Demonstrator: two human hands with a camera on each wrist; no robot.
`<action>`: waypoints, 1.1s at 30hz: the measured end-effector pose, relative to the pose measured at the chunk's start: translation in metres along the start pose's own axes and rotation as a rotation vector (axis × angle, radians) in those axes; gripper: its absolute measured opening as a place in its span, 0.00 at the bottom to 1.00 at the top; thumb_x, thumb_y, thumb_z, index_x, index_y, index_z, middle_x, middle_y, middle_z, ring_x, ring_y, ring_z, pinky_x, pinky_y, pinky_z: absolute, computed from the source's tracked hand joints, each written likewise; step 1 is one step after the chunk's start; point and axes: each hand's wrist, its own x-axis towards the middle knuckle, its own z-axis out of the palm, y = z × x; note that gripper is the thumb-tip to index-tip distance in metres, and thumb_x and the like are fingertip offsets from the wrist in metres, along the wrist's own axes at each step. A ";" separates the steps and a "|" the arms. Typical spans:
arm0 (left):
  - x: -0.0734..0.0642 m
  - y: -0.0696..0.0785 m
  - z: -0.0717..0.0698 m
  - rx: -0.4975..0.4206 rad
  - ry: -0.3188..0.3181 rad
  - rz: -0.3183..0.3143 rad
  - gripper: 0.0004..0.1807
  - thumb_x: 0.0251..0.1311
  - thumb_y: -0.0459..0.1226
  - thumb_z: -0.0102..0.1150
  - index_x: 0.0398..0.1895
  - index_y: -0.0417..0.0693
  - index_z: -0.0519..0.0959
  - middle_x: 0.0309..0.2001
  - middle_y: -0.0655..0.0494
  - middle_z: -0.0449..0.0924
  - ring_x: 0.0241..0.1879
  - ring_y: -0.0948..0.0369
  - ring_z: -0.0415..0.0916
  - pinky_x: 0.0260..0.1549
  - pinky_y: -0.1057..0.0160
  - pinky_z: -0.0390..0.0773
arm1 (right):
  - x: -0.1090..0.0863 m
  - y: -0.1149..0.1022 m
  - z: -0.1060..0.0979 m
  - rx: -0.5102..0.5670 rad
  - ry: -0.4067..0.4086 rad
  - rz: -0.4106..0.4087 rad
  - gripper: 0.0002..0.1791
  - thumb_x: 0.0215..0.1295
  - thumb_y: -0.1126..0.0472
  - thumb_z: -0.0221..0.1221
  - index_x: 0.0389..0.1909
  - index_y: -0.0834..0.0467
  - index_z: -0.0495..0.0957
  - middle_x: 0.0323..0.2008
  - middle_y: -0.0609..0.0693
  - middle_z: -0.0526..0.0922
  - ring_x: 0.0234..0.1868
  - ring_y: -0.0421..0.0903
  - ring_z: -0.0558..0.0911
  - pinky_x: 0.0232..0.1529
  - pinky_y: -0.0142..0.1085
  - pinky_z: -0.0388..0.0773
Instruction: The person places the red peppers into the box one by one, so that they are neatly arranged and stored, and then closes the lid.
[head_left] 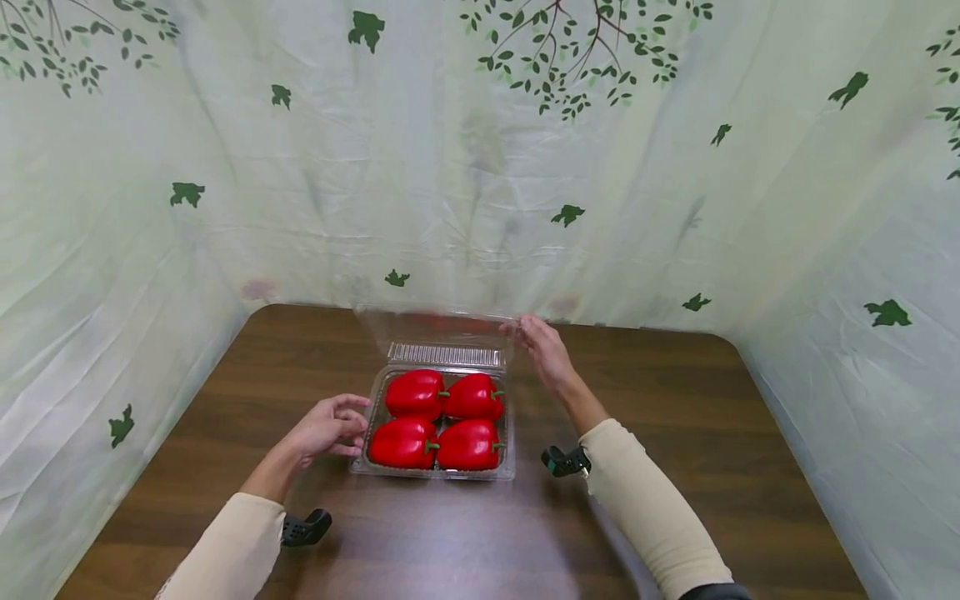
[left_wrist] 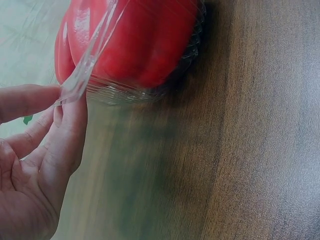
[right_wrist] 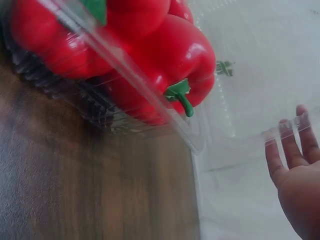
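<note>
A clear plastic clamshell container (head_left: pixel 435 473) sits mid-table with four red bell peppers (head_left: pixel 442 418) in two rows. Its lid (head_left: pixel 438 329) stands open and upright at the back. My left hand (head_left: pixel 352 425) is at the tray's left rim; in the left wrist view the left hand (left_wrist: pixel 62 107) pinches the thin rim (left_wrist: pixel 82 75) between thumb and finger beside a pepper (left_wrist: pixel 130 40). My right hand (head_left: pixel 528 332) reaches to the lid's upper right corner with straight fingers touching its edge. In the right wrist view the right hand (right_wrist: pixel 295 150) lies against the lid edge (right_wrist: pixel 280 130), with peppers (right_wrist: pixel 165 65) to its left.
The dark wooden table (head_left: pixel 675 433) has rounded far corners. A pale curtain with green leaf prints (head_left: pixel 480 167) closes in the back and both sides. Black wrist mounts (head_left: pixel 306 527) (head_left: pixel 564 461) hang under my sleeves.
</note>
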 end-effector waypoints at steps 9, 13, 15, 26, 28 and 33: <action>0.000 0.000 0.001 0.007 0.008 -0.006 0.24 0.66 0.26 0.47 0.64 0.31 0.59 0.37 0.47 0.76 0.29 0.57 0.76 0.33 0.57 0.85 | -0.009 -0.001 0.000 -0.021 -0.009 -0.037 0.13 0.72 0.65 0.45 0.39 0.51 0.78 0.37 0.42 0.80 0.42 0.38 0.76 0.50 0.36 0.69; 0.000 0.001 0.000 0.013 0.011 -0.012 0.24 0.67 0.27 0.48 0.65 0.32 0.59 0.38 0.46 0.76 0.29 0.56 0.77 0.34 0.57 0.85 | -0.014 -0.001 -0.001 -0.063 -0.050 -0.059 0.11 0.70 0.66 0.46 0.40 0.53 0.77 0.36 0.42 0.80 0.39 0.38 0.75 0.44 0.30 0.71; 0.000 0.001 0.000 0.009 0.008 -0.013 0.24 0.67 0.27 0.48 0.65 0.32 0.59 0.38 0.46 0.76 0.30 0.56 0.77 0.34 0.57 0.85 | -0.018 -0.001 -0.002 -0.110 -0.075 -0.062 0.11 0.71 0.66 0.45 0.41 0.57 0.77 0.38 0.44 0.81 0.40 0.39 0.76 0.46 0.31 0.72; 0.000 -0.001 0.000 0.006 0.007 -0.011 0.25 0.66 0.27 0.50 0.65 0.31 0.58 0.37 0.47 0.77 0.30 0.56 0.77 0.34 0.56 0.85 | -0.040 -0.015 0.010 -0.426 -0.189 -0.056 0.15 0.72 0.71 0.45 0.51 0.76 0.72 0.55 0.72 0.74 0.56 0.65 0.73 0.59 0.40 0.71; 0.000 -0.001 0.000 0.014 0.009 -0.008 0.26 0.66 0.28 0.51 0.65 0.31 0.58 0.38 0.46 0.77 0.30 0.56 0.77 0.35 0.56 0.84 | -0.046 -0.022 0.015 -0.451 -0.204 -0.052 0.15 0.71 0.70 0.46 0.51 0.77 0.71 0.56 0.72 0.73 0.57 0.66 0.73 0.59 0.41 0.73; 0.000 -0.001 0.000 0.016 0.008 -0.003 0.28 0.67 0.29 0.52 0.66 0.30 0.57 0.38 0.46 0.76 0.31 0.56 0.77 0.35 0.56 0.84 | -0.055 -0.027 0.017 -0.507 -0.229 -0.045 0.13 0.69 0.69 0.49 0.47 0.75 0.74 0.61 0.71 0.69 0.68 0.65 0.63 0.65 0.55 0.64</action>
